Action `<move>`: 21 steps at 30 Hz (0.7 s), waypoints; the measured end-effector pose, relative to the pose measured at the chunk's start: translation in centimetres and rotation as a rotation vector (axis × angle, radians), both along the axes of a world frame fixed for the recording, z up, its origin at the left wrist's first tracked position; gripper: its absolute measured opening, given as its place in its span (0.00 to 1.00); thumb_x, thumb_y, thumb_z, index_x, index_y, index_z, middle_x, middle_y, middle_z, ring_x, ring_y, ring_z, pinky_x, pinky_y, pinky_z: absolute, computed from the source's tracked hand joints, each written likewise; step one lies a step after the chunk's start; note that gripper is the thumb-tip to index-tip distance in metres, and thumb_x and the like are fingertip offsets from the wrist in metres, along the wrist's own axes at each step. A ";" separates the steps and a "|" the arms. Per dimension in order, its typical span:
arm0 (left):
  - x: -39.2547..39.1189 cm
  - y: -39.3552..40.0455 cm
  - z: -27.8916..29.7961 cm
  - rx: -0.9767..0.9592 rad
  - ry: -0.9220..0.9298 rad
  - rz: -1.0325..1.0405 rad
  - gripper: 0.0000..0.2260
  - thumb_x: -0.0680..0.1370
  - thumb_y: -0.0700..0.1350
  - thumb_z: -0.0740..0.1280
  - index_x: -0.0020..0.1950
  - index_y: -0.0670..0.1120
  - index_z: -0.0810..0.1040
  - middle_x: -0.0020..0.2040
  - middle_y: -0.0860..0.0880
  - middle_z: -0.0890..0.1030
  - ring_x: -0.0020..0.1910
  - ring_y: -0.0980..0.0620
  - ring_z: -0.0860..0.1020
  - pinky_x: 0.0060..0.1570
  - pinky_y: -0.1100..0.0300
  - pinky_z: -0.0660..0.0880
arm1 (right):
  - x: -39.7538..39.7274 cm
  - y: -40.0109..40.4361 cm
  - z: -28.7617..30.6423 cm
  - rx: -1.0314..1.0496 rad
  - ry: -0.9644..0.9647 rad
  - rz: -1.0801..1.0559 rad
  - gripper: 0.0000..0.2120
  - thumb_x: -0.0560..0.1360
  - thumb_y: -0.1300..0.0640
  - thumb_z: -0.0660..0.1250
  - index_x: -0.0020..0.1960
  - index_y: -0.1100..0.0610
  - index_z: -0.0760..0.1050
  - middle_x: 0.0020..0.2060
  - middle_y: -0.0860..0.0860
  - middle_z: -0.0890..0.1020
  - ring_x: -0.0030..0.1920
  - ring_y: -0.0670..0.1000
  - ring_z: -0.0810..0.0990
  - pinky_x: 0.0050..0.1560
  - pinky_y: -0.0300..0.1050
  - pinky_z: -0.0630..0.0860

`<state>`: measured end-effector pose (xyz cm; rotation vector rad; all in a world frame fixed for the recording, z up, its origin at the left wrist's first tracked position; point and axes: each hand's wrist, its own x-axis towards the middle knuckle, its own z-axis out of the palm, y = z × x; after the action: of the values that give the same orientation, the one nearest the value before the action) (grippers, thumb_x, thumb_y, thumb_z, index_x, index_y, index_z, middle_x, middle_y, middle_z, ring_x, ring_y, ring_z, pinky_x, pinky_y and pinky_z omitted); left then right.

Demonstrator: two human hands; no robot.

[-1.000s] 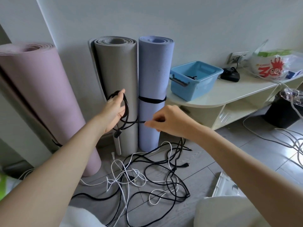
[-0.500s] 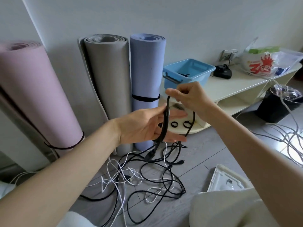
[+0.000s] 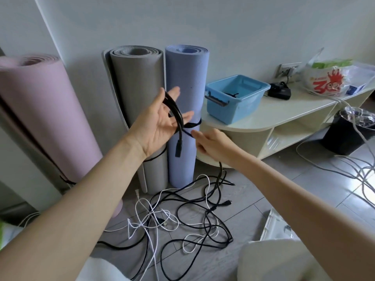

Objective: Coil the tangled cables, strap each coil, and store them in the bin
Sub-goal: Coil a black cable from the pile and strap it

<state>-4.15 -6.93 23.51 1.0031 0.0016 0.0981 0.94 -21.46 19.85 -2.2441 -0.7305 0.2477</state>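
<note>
Now black cable point(image 3: 176, 116) loops over left hand point(image 3: 160, 122), fingers spread.

right hand point(image 3: 211, 146) dropped lower, cable point(image 3: 176, 112) re-looped

Three rolled mats stand upright against the wall: a pink mat point(image 3: 40, 110) leftmost, a grey mat point(image 3: 140, 82) and a blue mat point(image 3: 186, 78) side by side, touching. On the cream shelf unit point(image 3: 284, 112) sit a black adapter point(image 3: 280, 91) below a wall socket point(image 3: 288, 68) and a printed plastic bag point(image 3: 332, 80). A black waste bin point(image 3: 349, 130) with a clear liner stands on the grey tiled floor point(image 3: 274, 183) beside it.
</note>
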 end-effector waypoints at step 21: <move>-2.5 -3.0 -2.8 0.897 0.257 -0.721 0.30 0.76 0.48 0.67 0.73 0.60 0.57 0.62 0.52 0.78 0.38 0.56 0.82 0.64 0.61 0.67 | 1.2 -1.9 4.3 0.075 -0.395 0.008 0.24 0.78 0.52 0.62 0.23 0.56 0.70 0.15 0.44 0.70 0.19 0.44 0.67 0.25 0.31 0.62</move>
<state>-6.64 -9.90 20.76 1.8439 -0.1821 -0.7523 2.15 -23.38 24.16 -2.2419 -0.9364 -0.2246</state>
